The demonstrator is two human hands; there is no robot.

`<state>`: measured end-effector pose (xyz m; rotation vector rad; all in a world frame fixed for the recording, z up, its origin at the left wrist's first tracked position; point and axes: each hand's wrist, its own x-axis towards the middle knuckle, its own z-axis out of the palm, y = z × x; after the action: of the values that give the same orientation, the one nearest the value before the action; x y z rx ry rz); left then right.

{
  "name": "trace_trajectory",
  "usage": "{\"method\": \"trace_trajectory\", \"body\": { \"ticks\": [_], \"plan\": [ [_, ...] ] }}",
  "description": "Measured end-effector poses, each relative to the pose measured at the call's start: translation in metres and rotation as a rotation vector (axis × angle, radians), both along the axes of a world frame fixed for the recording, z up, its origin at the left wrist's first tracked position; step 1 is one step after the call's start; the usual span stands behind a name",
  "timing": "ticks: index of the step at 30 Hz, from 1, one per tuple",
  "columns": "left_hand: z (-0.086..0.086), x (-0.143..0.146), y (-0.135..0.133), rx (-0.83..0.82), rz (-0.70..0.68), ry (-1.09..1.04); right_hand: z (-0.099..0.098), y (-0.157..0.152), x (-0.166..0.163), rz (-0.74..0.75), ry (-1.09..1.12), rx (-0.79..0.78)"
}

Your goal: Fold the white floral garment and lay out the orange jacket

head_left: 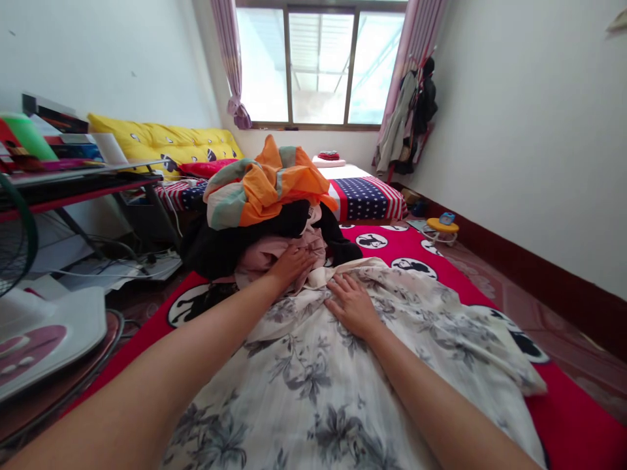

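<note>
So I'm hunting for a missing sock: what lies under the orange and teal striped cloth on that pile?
Under the orange and teal striped cloth sit a black garment and a dusty pink garment, which the left hand touches. Anything deeper in the pile is covered.

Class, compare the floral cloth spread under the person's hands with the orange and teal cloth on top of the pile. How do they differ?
The floral cloth is white with grey flowers; the orange and teal cloth has bold colour blocks. The floral cloth lies spread flat on the red mat; the orange one sits bunched atop the clothes pile. The right hand rests on the floral cloth; no hand touches the orange one. Both are soft fabrics.
</note>
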<state>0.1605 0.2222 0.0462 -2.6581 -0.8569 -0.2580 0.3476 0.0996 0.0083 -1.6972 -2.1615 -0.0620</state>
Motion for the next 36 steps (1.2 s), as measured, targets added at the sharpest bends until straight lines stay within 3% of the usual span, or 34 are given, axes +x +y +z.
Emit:
{"method": "trace_trajectory", "body": {
  "ticks": [25,28,31,36],
  "plan": [
    [-0.025,0.008,0.026,-0.032,0.065,-0.19,0.0,0.001,0.0,-0.025,0.028,-0.04],
    [-0.016,0.005,0.024,-0.042,0.044,-0.176,-0.001,0.001,-0.001,-0.03,0.031,-0.037],
    [0.006,-0.001,0.011,-0.039,-0.012,-0.155,-0.001,0.001,-0.001,-0.031,0.041,-0.029],
    [0.041,0.004,-0.06,-0.09,-0.01,-0.366,0.001,-0.001,-0.002,-0.03,0.122,0.12]
  ]
}}
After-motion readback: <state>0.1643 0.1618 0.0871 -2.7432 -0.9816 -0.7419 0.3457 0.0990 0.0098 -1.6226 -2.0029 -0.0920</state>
